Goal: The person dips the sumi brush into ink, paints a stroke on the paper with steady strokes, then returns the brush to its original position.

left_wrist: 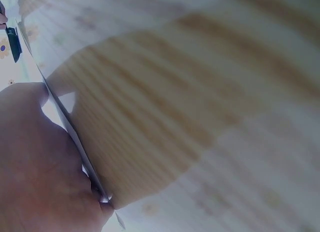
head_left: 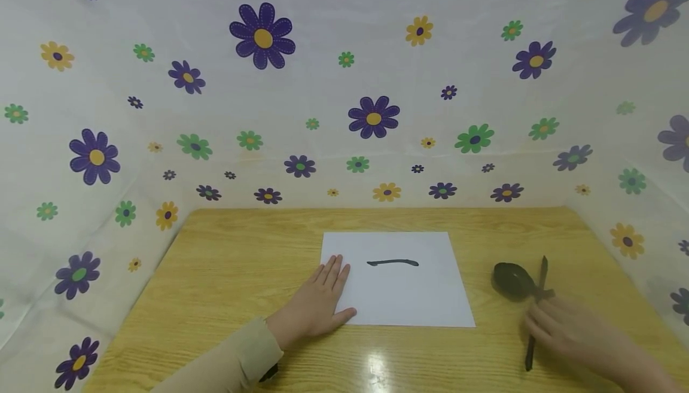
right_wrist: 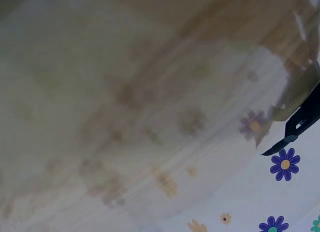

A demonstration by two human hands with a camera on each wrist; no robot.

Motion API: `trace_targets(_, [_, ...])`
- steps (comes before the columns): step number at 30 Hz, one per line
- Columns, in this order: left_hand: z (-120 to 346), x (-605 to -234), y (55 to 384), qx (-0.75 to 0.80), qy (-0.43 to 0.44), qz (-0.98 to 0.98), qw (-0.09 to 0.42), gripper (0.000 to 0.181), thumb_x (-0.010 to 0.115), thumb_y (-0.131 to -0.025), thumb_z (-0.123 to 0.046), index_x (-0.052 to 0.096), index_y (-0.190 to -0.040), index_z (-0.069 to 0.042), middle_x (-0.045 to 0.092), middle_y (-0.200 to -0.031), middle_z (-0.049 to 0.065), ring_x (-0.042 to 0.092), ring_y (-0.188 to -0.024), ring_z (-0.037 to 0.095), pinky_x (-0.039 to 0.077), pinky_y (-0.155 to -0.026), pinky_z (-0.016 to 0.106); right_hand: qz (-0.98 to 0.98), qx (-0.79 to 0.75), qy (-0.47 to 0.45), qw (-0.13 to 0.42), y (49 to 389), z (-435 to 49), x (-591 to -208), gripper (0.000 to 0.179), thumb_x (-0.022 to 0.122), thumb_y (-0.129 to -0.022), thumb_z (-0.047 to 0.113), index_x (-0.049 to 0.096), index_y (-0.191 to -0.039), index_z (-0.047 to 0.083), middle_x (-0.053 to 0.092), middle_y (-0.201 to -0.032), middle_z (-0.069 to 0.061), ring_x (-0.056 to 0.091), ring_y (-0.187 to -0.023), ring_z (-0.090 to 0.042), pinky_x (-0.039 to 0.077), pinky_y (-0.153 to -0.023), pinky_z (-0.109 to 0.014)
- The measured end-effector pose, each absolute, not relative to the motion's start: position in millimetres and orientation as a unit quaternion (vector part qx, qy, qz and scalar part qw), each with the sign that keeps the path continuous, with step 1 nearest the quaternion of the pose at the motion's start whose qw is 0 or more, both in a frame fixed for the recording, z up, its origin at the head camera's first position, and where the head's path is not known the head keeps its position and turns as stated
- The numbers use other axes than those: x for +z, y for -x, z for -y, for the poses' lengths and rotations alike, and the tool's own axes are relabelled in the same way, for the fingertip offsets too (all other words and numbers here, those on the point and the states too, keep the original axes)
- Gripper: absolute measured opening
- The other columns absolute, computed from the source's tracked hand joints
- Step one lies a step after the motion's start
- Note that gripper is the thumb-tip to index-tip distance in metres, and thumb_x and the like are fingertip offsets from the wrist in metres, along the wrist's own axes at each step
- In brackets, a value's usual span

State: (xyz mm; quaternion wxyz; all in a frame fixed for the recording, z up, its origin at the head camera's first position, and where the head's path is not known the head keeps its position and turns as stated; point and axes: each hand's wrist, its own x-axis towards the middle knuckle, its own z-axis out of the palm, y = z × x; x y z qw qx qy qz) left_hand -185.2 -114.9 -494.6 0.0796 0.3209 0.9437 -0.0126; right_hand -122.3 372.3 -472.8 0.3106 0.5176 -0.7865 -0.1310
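Note:
A white sheet of paper (head_left: 420, 297) lies on the wooden table with one thick black horizontal stroke (head_left: 393, 262) on it. My left hand (head_left: 314, 306) rests flat on its left edge, fingers straight and thumb out to the side. At the right, my right hand (head_left: 570, 330), blurred, pinches a slim dark writing brush (head_left: 530, 351) around its middle. The brush points away from me, its tapered end farthest off, and crosses a short dark piece beside a black oval dish (head_left: 512, 280). In the right wrist view a dark pointed piece (right_wrist: 295, 132) shows at the right edge.
The wooden table (head_left: 231, 261) is ringed by a white cloth backdrop (head_left: 323, 82) with purple, yellow and green flowers. Light glares on the table (head_left: 377, 372) in front of the paper. Both wrist views are mostly blurred.

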Motion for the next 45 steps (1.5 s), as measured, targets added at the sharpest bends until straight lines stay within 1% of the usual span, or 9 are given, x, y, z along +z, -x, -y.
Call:
trace_targets(4, [115,-495,185,-0.017,-0.321,-0.943,0.082,0.088,0.039,-0.11,-0.062,0.019,-0.169,0.001,0.012,-0.177,0.025,0.015,-0.166,0.039,0.024,-0.134,0.051,0.788,-0.132,-0.518,0.306,122,-374,-476,0.059,0.009,-0.11,-0.005,0.064,-0.096,0.008,0.061,-0.088,-0.004,0.053,-0.078,-0.02,0.049,-0.068,-0.035])
trace_targets(10, [116,-503,189,-0.02,-0.319,-0.944,0.079,0.09,0.038,-0.109,-0.064,0.017,-0.169,-0.001,0.01,-0.177,0.024,0.013,-0.166,0.038,0.023,-0.134,0.05,0.788,-0.132,-0.517,0.307,120,-374,-477,0.06,0.007,-0.111,-0.005,0.064,-0.095,0.008,0.061,-0.088,-0.003,0.054,-0.079,-0.019,0.049,-0.068,-0.035])
trace_targets(17, [116,-508,191,-0.022,-0.316,-0.945,0.081,0.091,0.039,-0.108,-0.066,0.017,-0.17,-0.003,0.008,-0.178,0.023,0.011,-0.167,0.036,0.022,-0.135,0.049,0.791,-0.136,-0.515,0.3,121,-374,-479,0.06,0.006,-0.111,-0.004,0.061,-0.092,0.009,0.058,-0.086,-0.002,0.049,-0.076,-0.019,0.046,-0.065,-0.032])
trace_targets(20, [117,-507,191,-0.021,-0.317,-0.945,0.08,0.091,0.039,-0.108,-0.066,0.017,-0.17,-0.002,0.009,-0.178,0.023,0.012,-0.167,0.037,0.023,-0.135,0.049,0.792,-0.139,-0.514,0.298,121,-374,-479,0.06,0.005,-0.111,-0.003,0.06,-0.09,0.01,0.057,-0.085,-0.002,0.049,-0.076,-0.018,0.046,-0.065,-0.031])
trace_targets(27, [116,-498,189,-0.014,-0.315,-0.945,0.089,0.089,0.042,-0.109,-0.062,0.019,-0.169,-0.001,0.011,-0.177,0.024,0.013,-0.166,0.038,0.023,-0.135,0.05,0.794,-0.152,-0.513,0.289,122,-373,-480,0.065,0.003,-0.109,-0.005,0.062,-0.09,0.011,0.061,-0.087,-0.003,0.056,-0.077,-0.019,0.051,-0.068,-0.033])
trace_targets(31, [114,-492,185,-0.01,-0.311,-0.946,0.097,0.088,0.043,-0.109,-0.061,0.02,-0.169,-0.001,0.013,-0.177,0.024,0.015,-0.166,0.036,0.024,-0.135,0.049,0.795,-0.146,-0.515,0.287,122,-372,-481,0.066,0.002,-0.109,-0.005,0.063,-0.089,0.012,0.062,-0.088,-0.003,0.057,-0.077,-0.018,0.052,-0.068,-0.033])
trace_targets(36, [114,-489,183,-0.008,-0.31,-0.946,0.098,0.088,0.044,-0.109,-0.06,0.021,-0.169,-0.001,0.014,-0.177,0.024,0.016,-0.166,0.037,0.025,-0.134,0.049,0.795,-0.129,-0.514,0.294,123,-371,-484,0.062,0.005,-0.11,-0.003,0.06,-0.088,0.014,0.06,-0.089,-0.001,0.055,-0.078,-0.017,0.05,-0.069,-0.032])
trace_targets(45, [114,-492,186,-0.002,-0.313,-0.946,0.089,0.088,0.045,-0.108,-0.06,0.023,-0.168,0.0,0.016,-0.177,0.025,0.018,-0.166,0.038,0.025,-0.134,0.051,0.788,-0.141,-0.514,0.308,124,-374,-486,0.059,0.006,-0.11,-0.006,0.059,-0.093,0.01,0.061,-0.09,-0.004,0.057,-0.079,-0.02,0.051,-0.071,-0.034])
